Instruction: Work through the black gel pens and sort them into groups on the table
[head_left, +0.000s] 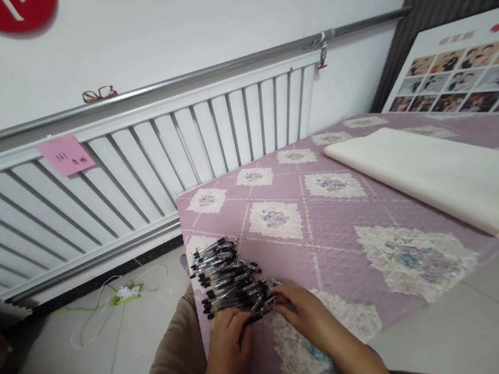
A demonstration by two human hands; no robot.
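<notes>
Several black-and-clear pens (227, 279) lie side by side in a loose pile on a purple floral cloth (330, 244), close to its left corner. My left hand (227, 349) is at the near end of the pile, fingers curled round the back end of a dark pen (261, 315). From the right, my right hand (305, 314) reaches in with thumb and fingers pinched at that pen's other end, beside the clips of neighbouring pens. The fingertips of both hands partly cover the nearest pens.
A folded cream sheet (419, 183) rests on the cloth to the right, with a photo board (469, 75) behind it. Along the wall runs a white radiator (206, 134) bearing a pink note (66, 156). Glasses (100, 94) sit above the pipe. A power strip (126, 294) with cables lies on the floor.
</notes>
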